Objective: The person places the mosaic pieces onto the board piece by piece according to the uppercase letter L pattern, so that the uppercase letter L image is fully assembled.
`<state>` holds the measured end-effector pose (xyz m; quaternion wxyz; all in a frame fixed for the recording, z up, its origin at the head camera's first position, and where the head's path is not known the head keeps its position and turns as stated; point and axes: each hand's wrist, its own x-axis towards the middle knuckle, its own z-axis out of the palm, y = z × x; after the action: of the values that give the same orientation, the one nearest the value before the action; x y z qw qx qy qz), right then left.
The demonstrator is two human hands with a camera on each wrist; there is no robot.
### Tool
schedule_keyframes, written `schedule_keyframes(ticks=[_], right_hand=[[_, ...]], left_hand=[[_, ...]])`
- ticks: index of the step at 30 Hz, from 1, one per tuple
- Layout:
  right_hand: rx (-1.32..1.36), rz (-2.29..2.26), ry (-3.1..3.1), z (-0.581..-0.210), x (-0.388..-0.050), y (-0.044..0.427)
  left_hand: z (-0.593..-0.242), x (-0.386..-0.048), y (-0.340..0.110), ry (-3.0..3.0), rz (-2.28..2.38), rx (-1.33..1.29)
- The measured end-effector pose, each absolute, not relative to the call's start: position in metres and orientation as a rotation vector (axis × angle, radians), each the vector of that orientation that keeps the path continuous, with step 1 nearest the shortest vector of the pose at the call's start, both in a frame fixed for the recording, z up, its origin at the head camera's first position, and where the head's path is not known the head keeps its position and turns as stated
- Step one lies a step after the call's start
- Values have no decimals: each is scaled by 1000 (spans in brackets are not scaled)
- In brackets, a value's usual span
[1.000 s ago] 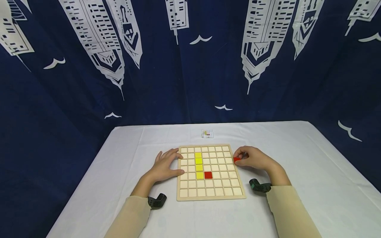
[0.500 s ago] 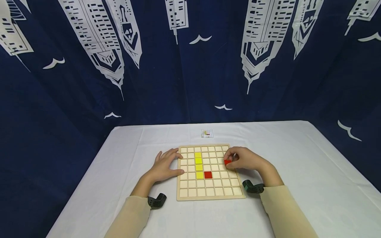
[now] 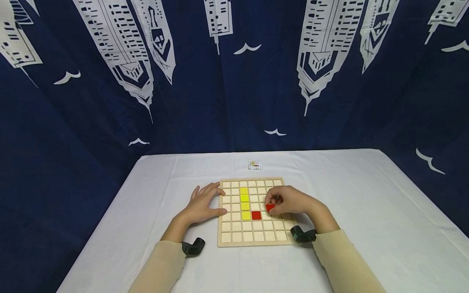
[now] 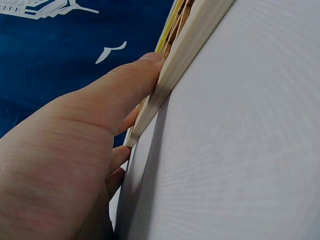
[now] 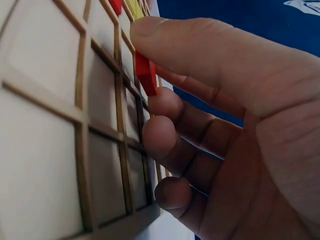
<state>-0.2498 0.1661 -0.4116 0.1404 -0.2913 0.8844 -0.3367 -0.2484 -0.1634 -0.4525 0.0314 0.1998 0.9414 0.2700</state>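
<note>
A square wooden grid board (image 3: pixel 237 237) lies on the table. Several yellow tiles (image 3: pixel 244 198) form a column in it, and one red tile (image 3: pixel 256 215) sits right of the lowest yellow one. My right hand (image 3: pixel 293 200) pinches a second red tile (image 3: pixel 270 207) between thumb and fingers, just over the right half of the board. In the right wrist view this red tile (image 5: pixel 145 73) stands tilted near the grid ridges. With thumb and fingers spread, my left hand (image 3: pixel 203 204) rests on the board's left edge; its thumb (image 4: pixel 135 75) touches the frame in the left wrist view.
Behind the board lies a small printed card (image 3: pixel 255 165) with a coloured grid pattern. A white cloth (image 3: pixel 366 183) covers the table. At its back hangs a dark blue curtain (image 3: pixel 234 101) with white building shapes.
My right hand has carried the pinched red tile leftward and nearer, from the board's right edge to over its right half. My left hand has stayed in place.
</note>
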Motion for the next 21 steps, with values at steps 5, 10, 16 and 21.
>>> schedule_keyframes(ticks=[5, 10, 16, 21], right_hand=[[-904, -965, 2530, -411, -248, 161], [-927, -972, 2512, -411, -246, 158], [-936, -979, 2493, -414, -246, 155], [-938, -979, 2473, -415, -247, 154]], left_hand=[[-453, -249, -163, 2898, 827, 619], [-453, -249, -164, 2899, 823, 625], [-453, -249, -164, 2906, 827, 637], [-453, -249, -164, 2901, 814, 628]])
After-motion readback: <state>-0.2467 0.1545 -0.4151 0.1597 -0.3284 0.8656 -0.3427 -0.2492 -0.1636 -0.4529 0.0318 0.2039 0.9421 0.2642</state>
